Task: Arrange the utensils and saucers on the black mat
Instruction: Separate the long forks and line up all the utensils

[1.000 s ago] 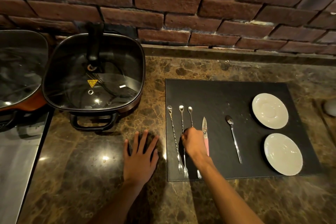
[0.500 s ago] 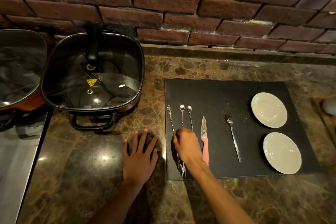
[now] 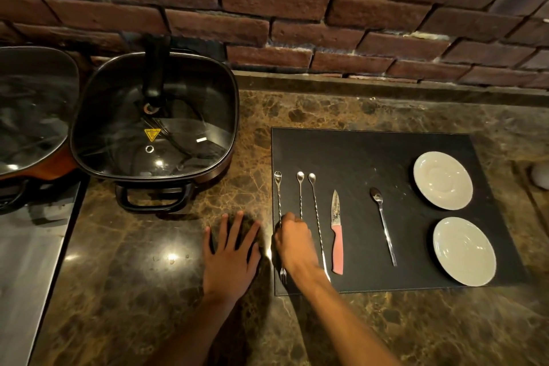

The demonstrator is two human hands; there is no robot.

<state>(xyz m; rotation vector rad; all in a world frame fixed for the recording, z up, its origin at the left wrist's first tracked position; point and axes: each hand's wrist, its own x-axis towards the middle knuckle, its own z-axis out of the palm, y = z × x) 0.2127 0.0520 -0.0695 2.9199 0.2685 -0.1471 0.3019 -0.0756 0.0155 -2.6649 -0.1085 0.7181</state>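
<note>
A black mat (image 3: 371, 157) lies on the brown marbled bench (image 3: 148, 291), right of centre in the frame. Along its left edge three long twisted bar spoons lie side by side, bowls toward the wall: the left spoon (image 3: 278, 196), the middle spoon (image 3: 300, 187) and the right spoon (image 3: 315, 211). The right hand (image 3: 292, 242) rests over their lower halves, its fingers (image 3: 286, 218) curled down and closed around the stem of the left spoon, whose forked end shows below the wrist. The hand hides most of the middle spoon's stem.

Just right of the spoons lies a small knife (image 3: 337, 235) with a pink handle, blade pointing up the frame. Further right is a short teaspoon (image 3: 383, 226), lying apart from the rest. At the mat's right side sit two white saucers, the upper saucer (image 3: 442, 180) and the lower saucer (image 3: 464, 251), near each other but not touching.

The left hand (image 3: 231, 258) lies flat on the bench just left of the mat, fingers spread, holding nothing.

In the upper left of the frame stands a square electric pan (image 3: 154, 125) with a glass lid, a second pan (image 3: 29, 110) beside it at the left edge. A brick wall (image 3: 297, 9) fills the top.
</note>
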